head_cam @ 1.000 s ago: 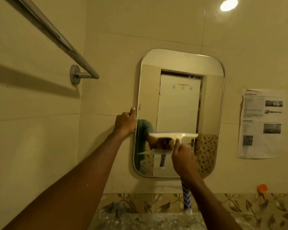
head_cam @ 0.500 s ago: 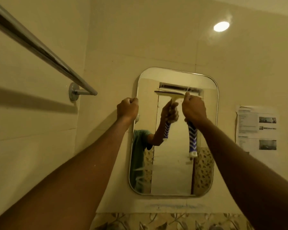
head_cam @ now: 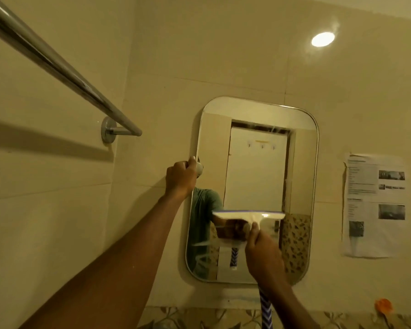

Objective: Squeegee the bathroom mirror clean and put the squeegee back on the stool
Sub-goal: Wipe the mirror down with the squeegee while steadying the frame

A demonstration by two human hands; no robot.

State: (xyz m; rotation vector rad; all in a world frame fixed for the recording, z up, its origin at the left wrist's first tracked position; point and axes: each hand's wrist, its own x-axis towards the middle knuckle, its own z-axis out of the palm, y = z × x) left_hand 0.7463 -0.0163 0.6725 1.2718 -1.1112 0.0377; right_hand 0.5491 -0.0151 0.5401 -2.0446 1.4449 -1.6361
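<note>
A rounded rectangular mirror hangs on the beige tiled wall. My right hand grips the squeegee by its neck, with the white blade pressed flat against the lower half of the glass. The blue-and-white zigzag handle sticks out below my wrist. My left hand holds the mirror's left edge at mid height, fingers closed around a small white fitting there. The stool is out of view.
A chrome towel bar juts out from the left wall at head height. A printed paper sheet is stuck to the wall right of the mirror. Leaf-patterned tiles and an orange object sit along the bottom.
The squeegee has been pulled down from the top of the mirror to its lower half. My left hand stays on the mirror's left edge. The view has tilted slightly.
</note>
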